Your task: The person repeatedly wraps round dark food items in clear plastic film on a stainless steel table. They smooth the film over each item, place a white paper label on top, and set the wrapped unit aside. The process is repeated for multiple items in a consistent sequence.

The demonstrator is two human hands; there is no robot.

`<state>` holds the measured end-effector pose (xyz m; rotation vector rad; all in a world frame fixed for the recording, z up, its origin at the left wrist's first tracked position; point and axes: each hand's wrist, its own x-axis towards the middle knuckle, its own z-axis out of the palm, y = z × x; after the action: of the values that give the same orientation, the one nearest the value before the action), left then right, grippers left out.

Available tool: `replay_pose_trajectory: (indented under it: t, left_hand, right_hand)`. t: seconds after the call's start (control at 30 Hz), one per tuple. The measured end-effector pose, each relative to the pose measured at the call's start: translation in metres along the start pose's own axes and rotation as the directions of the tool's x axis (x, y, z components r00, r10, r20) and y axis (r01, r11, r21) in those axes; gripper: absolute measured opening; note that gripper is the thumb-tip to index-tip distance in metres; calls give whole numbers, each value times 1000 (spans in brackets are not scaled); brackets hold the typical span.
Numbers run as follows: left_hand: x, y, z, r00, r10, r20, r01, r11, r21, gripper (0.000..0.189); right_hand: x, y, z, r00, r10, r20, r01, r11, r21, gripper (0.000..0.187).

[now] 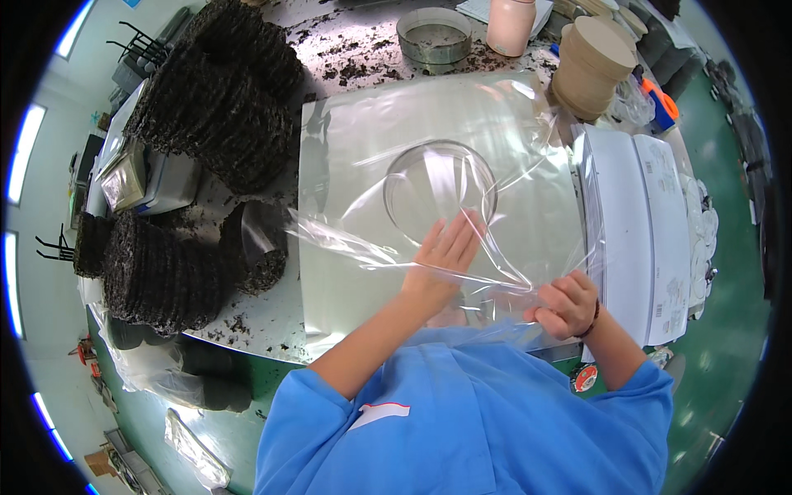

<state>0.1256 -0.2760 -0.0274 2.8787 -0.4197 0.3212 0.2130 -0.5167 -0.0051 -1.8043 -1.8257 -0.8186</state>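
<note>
My right hand grips the bunched edge of a clear plastic bag at the front right. The bag's film spreads in shiny creases over the work surface. My left hand lies flat with its fingers extended, reaching past the bag's front edge, which crosses over its back. Its fingertips are at the near rim of a thin round ring, seen through the film. Whether the fingers touch the ring I cannot tell. Beneath everything is a pale, glossy square sheet.
Tall stacks of dark, dried seaweed-like discs stand at left, with a shorter stack nearer. Behind are a metal ring and a pink bottle. Round cardboard discs, a tape dispenser and stacked white printed sheets stand at right.
</note>
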Motion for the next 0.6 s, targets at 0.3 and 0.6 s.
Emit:
replay_pose_trajectory:
  t: [0.3, 0.6]
  left_hand:
    - [-34, 6, -95, 962, 82, 260, 109, 758, -643, 60]
    - [-96, -61, -51, 852, -522, -45, 467, 796, -386, 48]
  right_hand:
    - [-1, 113, 7, 740, 431, 517, -548, 832, 91, 39]
    - [-33, 444, -31, 491, 864, 114, -828, 504, -246, 28]
